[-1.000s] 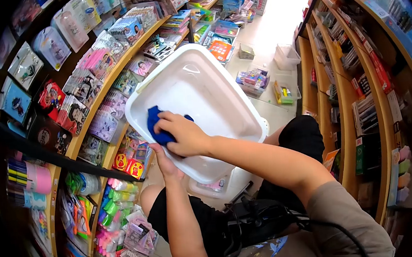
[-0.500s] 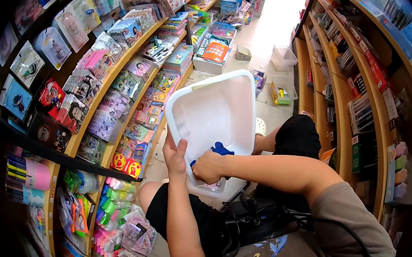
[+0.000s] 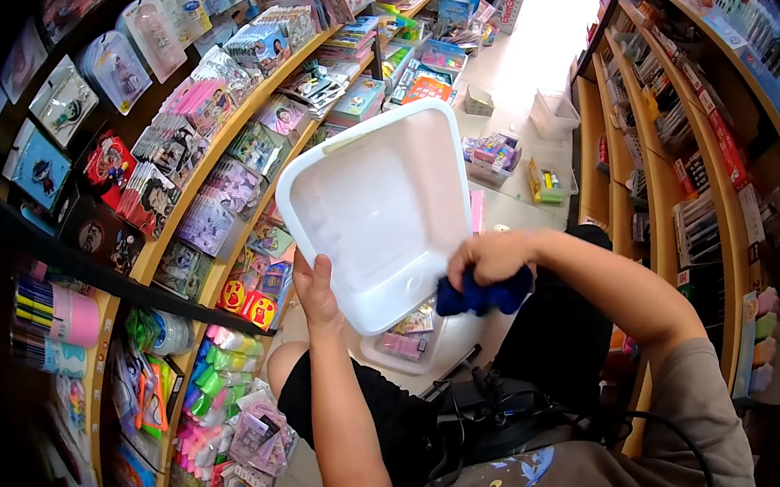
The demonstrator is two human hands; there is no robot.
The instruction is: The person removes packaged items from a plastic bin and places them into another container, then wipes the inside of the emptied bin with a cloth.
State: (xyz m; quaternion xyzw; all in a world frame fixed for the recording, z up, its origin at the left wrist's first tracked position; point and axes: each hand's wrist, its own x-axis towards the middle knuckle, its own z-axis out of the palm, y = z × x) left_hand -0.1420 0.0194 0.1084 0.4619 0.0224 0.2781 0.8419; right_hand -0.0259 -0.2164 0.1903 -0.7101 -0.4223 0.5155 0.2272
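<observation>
A white plastic basin point(image 3: 378, 212) is tilted up in front of me, its open inside facing me. My left hand point(image 3: 318, 297) grips its left side, thumb on the near side and the fingers hidden behind. My right hand point(image 3: 496, 256) is closed around a bunched dark blue cloth point(image 3: 484, 296), just off the basin's lower right corner. Whether the cloth touches the rim, I cannot tell. Below the basin, a clear tub point(image 3: 411, 365) with pink packets stands on the floor.
Shelves of packaged stationery point(image 3: 217, 199) run along my left, and wooden shelves point(image 3: 651, 171) with boxes and pens line the right. On the aisle floor are a tub of small packs point(image 3: 494, 156), a clear container point(image 3: 554, 113) and a small grey box point(image 3: 478, 101).
My right hand has come out of the basin with the blue cloth, moving right. The basin has shifted left and up, with my left hand still on its side.
</observation>
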